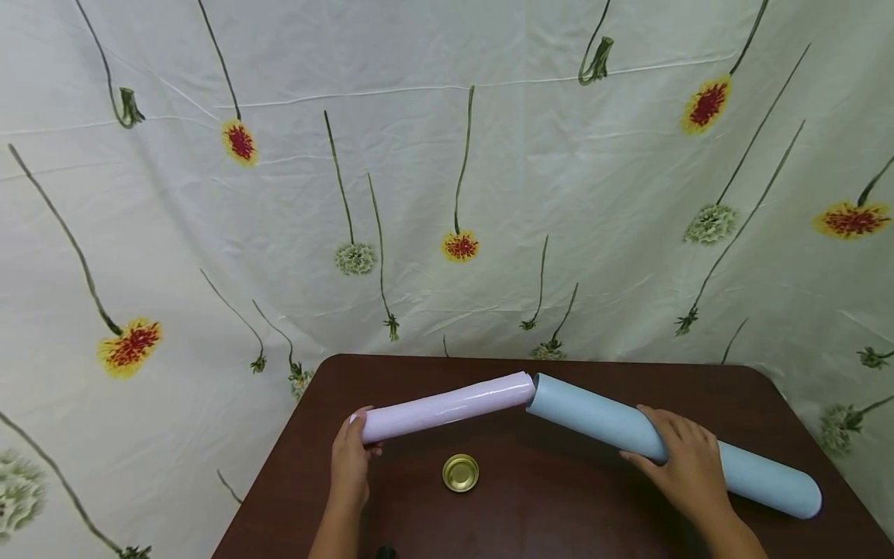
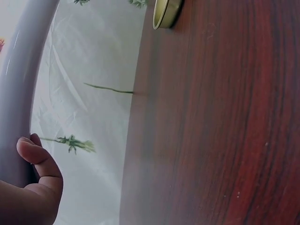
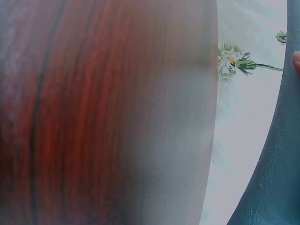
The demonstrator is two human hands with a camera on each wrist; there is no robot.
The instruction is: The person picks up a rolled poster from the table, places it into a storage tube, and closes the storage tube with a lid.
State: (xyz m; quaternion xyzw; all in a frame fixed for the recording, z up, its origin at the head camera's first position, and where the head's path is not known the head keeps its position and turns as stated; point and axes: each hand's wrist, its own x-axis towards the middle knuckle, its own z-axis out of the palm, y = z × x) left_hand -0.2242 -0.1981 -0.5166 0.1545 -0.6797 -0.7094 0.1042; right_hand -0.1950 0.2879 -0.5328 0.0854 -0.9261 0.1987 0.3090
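A glossy lavender roll [image 1: 450, 407] slants up to the right above the dark wooden table, and my left hand [image 1: 351, 462] grips it near its left end. In the left wrist view, the thumb [image 2: 37, 154] curls against the roll [image 2: 18, 89]. My right hand [image 1: 687, 466] holds a thicker light blue tube [image 1: 594, 413] around its middle, thumb on the near side. The tube slopes down to the right. Its open left end meets the roll's right end; whether the roll reaches inside cannot be told. Only a fingertip [image 3: 296, 61] shows beside the tube [image 3: 272, 173] in the right wrist view.
A small round brass-coloured dish [image 1: 461, 473] stands on the table [image 1: 531, 505] between the hands. A small dark object [image 1: 386, 552] shows at the bottom edge. Behind the table hangs a white cloth [image 1: 419, 178] with printed flowers.
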